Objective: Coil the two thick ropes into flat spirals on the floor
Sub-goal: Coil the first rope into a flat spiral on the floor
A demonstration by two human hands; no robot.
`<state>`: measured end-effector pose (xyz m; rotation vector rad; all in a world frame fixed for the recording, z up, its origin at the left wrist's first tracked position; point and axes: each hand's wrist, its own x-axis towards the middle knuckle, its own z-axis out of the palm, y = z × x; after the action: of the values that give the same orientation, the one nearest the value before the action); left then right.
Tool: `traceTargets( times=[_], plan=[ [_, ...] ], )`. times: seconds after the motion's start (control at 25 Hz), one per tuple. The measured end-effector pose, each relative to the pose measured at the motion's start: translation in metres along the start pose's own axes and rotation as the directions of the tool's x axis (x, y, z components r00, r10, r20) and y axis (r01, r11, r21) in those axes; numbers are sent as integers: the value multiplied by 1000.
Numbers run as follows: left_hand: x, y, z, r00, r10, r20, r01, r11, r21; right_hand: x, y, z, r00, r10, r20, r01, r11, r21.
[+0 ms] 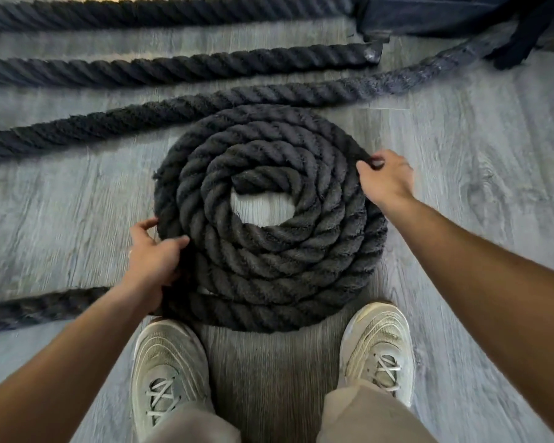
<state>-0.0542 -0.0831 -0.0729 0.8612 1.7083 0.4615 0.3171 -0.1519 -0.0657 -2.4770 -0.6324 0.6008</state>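
A loose tail of rope (pixel 39 306) trails off left along the floor (pixel 477 193). The left hand (pixel 152 255) clamps its fingers on the coil (pixel 269 219) at its near-left rim; the right hand (pixel 386 180) pinches the outer turn at the right edge. Pulling unevenly could, I judge, lift a turn and break the flat spiral.

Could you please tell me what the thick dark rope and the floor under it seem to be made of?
The coiled rope looks like twisted fibre, matte black: thick strands spiral along it and fine fuzz stands off its surface. Natural or synthetic fibre cannot be told. The floor looks like grey wood-grain planking, perhaps laminate or vinyl: printed-looking grain, knots and straight plank seams, with a soft sheen.
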Motion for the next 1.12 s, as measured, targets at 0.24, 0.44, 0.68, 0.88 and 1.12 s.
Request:
traceTargets(
  times=[0.24, 0.44, 0.68, 0.88, 1.12],
  plan=[
    [64, 81, -6, 980, 174, 100, -189, 968, 166, -108, 55, 14, 976, 216, 13, -215, 964, 159],
    [86, 85, 6, 950, 237, 205, -296, 893, 340, -118, 65, 12, 977, 206, 60, -212, 968, 130],
    [40, 33, -5, 980, 169, 104, -194, 923, 331, -28, 26, -10, 996, 86, 37, -89, 993, 80],
    [-5, 0, -6, 985, -53, 162, 13, 971, 239, 10, 0, -15, 999, 28, -15, -28, 999, 42],
    [57, 76, -13, 979, 101, 179, -150, 946, 287, -88, 48, -5, 982, 182, 45, -188, 959, 214]
  ],
)
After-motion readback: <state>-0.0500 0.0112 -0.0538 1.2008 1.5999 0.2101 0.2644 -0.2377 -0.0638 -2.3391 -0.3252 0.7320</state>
